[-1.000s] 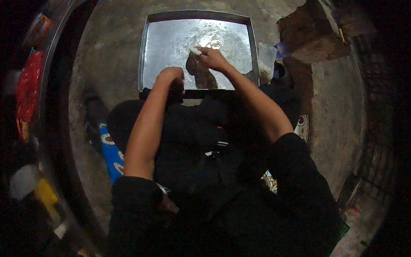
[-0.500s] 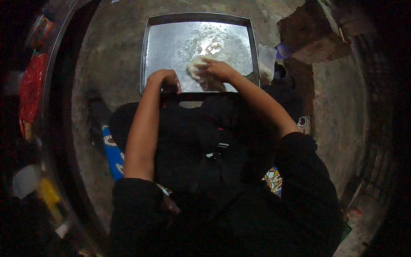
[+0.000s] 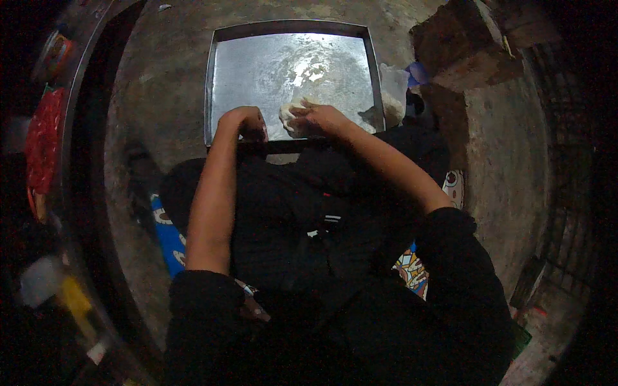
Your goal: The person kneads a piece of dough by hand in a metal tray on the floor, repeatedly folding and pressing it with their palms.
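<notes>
- No words, numbers or signs can be read.
- Toward 10 o'clock, near the rim, a round tub [image 3: 55, 53] shows orange and pale patches, too blurred to tell whether they are print.
- Just off centre toward 5 o'clock, the black clothing [image 3: 328, 270] carries 2 short white stripes, and toward 6 o'clock 1 small white mark; no letters can be made out on it.
</notes>
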Demonstrator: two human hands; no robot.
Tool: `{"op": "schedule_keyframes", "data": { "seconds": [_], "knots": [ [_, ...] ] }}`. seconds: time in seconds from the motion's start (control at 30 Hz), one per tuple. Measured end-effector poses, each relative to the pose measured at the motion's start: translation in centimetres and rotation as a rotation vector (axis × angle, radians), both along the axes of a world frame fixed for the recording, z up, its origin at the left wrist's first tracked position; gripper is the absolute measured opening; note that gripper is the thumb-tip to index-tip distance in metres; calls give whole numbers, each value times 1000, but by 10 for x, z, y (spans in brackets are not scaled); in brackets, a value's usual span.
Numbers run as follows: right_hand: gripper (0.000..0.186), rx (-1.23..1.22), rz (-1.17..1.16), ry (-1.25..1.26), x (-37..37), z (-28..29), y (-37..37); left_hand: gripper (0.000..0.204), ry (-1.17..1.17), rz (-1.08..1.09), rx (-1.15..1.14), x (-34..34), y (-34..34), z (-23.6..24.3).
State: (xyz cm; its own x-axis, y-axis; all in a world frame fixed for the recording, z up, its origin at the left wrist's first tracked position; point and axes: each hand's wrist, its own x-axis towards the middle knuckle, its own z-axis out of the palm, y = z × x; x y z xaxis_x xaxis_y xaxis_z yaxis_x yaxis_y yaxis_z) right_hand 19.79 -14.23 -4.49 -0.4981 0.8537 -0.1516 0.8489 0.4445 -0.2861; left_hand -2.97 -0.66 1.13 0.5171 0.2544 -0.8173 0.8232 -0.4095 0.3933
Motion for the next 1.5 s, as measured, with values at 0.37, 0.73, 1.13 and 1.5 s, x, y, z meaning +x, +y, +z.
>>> {"op": "schedule_keyframes", "data": {
  "seconds": [0.37, 0.73, 1.13, 1.5],
  "knots": [
    [40, -497, -812, 1638, 7, 53, 10, 56, -554, 640, 134, 13, 18, -35],
    [54, -372, -971, 1701, -23, 75, 9, 59, -872, 911, 484, 71, -32, 6],
    [53, 278, -1265, 1378, -59, 62, 25, 45, -1075, 802, 642, 99, -67, 36],
    [70, 149, -1257, 985, -10, 82, 32, 56, -1141, 905, 607, 89, -56, 45]
  ]
}}
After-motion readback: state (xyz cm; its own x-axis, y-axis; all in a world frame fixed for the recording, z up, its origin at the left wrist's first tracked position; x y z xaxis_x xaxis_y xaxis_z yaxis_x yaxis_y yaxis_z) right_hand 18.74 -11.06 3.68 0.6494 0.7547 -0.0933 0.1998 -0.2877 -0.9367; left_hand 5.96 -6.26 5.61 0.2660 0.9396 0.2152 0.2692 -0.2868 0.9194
